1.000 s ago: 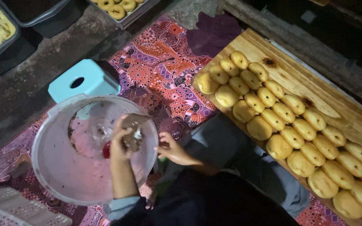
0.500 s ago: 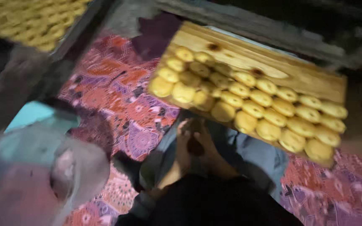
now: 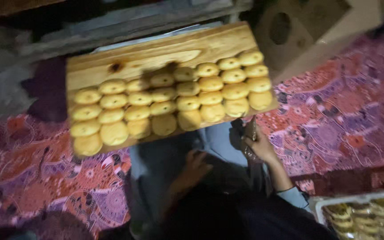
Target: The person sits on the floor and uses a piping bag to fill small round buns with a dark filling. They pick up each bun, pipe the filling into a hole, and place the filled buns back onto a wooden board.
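— What do you make out from the head camera, looking down?

— A person sitting on a patterned red and purple mat (image 3: 343, 120), with a long wooden board (image 3: 156, 55) lying across in front of the knees. It is covered with rows of round yellow dough pieces (image 3: 174, 100); the far strip of the board is bare wood.

— And the hands?

— The right hand (image 3: 256, 142) is up at the near right corner of the board, just under its edge. Its fingers are curled closed around a thin, dark, shiny thing (image 3: 252, 138) that stands roughly upright in the grip. It is too blurred and dim for me to say what it is.

— The left one?

— The left hand (image 3: 196, 164) rests lower, on the lap, over the grey-blue trousers (image 3: 165, 155), near the middle of the picture. The fingers look loosely bent, and I see nothing in them, though the light is poor there, so I cannot tell how far they are open.

— Anything else around?

— At the near right corner there is a pale tray (image 3: 321, 206) with rows of darker filled pieces in it, well apart from the board. Far right, beyond the board, a pale stool (image 3: 316, 31) with a round hole in it lies tipped. Behind the board runs a dark ledge.
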